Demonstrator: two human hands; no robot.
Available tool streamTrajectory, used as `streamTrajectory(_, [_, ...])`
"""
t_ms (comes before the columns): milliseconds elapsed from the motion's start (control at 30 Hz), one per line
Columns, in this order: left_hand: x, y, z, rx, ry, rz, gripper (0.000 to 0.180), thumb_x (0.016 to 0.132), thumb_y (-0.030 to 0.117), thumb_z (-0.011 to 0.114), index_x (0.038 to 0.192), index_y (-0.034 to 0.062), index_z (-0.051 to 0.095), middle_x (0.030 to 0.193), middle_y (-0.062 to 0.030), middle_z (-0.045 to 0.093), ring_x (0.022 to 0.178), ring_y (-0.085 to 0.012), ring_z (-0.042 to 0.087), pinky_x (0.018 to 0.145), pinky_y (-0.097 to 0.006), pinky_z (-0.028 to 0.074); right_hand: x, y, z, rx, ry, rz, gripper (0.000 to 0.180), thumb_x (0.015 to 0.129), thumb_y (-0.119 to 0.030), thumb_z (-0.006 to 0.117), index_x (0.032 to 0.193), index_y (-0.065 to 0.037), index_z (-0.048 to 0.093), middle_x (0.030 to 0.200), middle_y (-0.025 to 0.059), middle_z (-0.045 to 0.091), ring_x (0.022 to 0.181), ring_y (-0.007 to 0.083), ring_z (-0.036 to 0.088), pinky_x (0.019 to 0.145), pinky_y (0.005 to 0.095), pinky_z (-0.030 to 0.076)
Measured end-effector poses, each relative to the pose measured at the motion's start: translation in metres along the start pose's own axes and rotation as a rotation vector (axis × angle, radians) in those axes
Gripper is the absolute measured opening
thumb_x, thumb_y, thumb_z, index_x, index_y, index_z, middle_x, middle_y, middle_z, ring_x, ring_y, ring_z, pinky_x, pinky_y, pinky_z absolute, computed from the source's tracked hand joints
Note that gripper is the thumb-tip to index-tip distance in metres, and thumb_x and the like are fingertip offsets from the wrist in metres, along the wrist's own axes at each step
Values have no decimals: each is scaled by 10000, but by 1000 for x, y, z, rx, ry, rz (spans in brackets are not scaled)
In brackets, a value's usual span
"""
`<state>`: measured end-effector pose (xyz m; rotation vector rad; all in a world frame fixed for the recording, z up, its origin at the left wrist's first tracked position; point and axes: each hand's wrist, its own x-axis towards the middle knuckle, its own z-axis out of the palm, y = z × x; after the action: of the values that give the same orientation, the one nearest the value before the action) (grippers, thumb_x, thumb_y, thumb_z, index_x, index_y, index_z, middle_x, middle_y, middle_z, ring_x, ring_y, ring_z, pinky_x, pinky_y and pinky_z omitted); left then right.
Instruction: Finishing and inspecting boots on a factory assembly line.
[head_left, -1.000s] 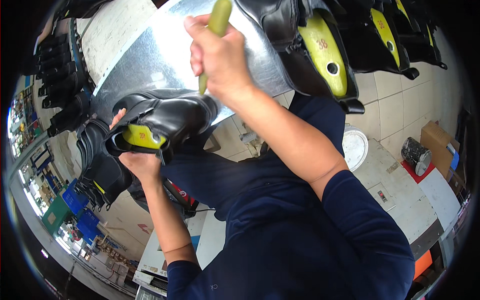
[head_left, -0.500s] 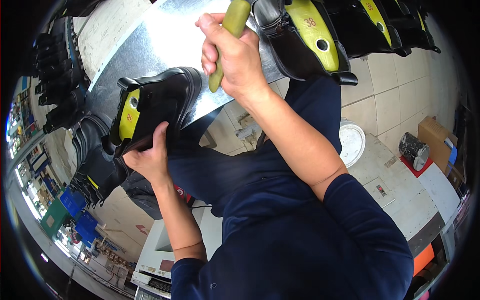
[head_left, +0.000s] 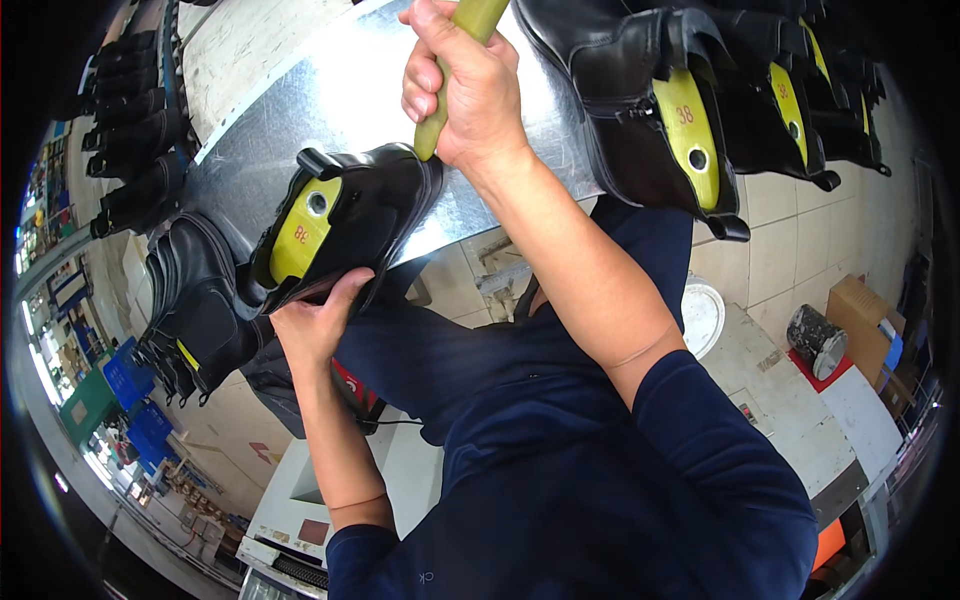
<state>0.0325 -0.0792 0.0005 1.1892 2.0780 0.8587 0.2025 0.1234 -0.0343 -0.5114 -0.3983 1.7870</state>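
My left hand [head_left: 318, 322] grips a black boot [head_left: 375, 205] from below; a yellow-green shoe last [head_left: 303, 225] fills its opening. The boot leans against a shiny metal sheet [head_left: 330, 95]. My right hand [head_left: 468, 92] is closed around a yellow-green tool handle [head_left: 452, 70] whose lower end meets the boot's upper edge. Both forearms are bare below dark blue sleeves.
More black boots on yellow lasts [head_left: 685, 125] hang along the metal sheet to the right, others [head_left: 190, 300] to the left. A cardboard box [head_left: 858, 310], a dark can [head_left: 816, 340] and a white round lid [head_left: 700, 315] lie on the tiled floor. Blue crates [head_left: 125, 375] stand far left.
The boot has been lifted and tipped further up against the metal sheet. My right hand with the tool has moved up and right along its top edge.
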Motion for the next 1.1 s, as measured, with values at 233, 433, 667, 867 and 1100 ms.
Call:
streamTrajectory(233, [26,33,51,-69,505,99,542,780,250,931,1180,-16,679,1032,-167,760,884,-226,718,843,-353,554,-29,-23,27,-361,48,-34,340,973,-338,715,1043,-10,658,628,15,493,509,117,504,485,280,415])
streamTrajectory(433, [27,60,52,-306,674,492,651,941,248,764,1452,-43,483,1391,-242,580,1226,-372,599,1053,-472,466,-110,-41,49,-1074,-69,-85,599,1072,-511,467,978,24,720,755,45,640,717,136,613,661,298,473])
streamTrajectory(667, [-13,30,8,-162,307,806,542,1005,95,620,1496,-49,442,1380,-253,613,1129,-385,694,965,-414,558,-141,-10,74,-464,-303,376,448,1060,-363,600,1246,41,656,984,129,711,861,178,703,711,280,556])
streamTrajectory(867, [-34,-15,1,-1038,336,-9,626,1115,243,456,1654,180,143,1143,-119,627,624,-110,567,516,-221,459,-93,57,57,-1174,-65,-345,947,857,-234,843,1566,63,289,1514,306,436,1417,394,446,1180,438,356])
streamTrajectory(1100, [-61,-54,14,-1160,330,89,629,1061,190,582,1592,28,287,800,-46,550,572,-98,497,493,-226,398,-60,72,80,-1720,114,-564,1083,755,-343,889,1550,29,253,1456,329,470,1291,472,546,1075,530,460])
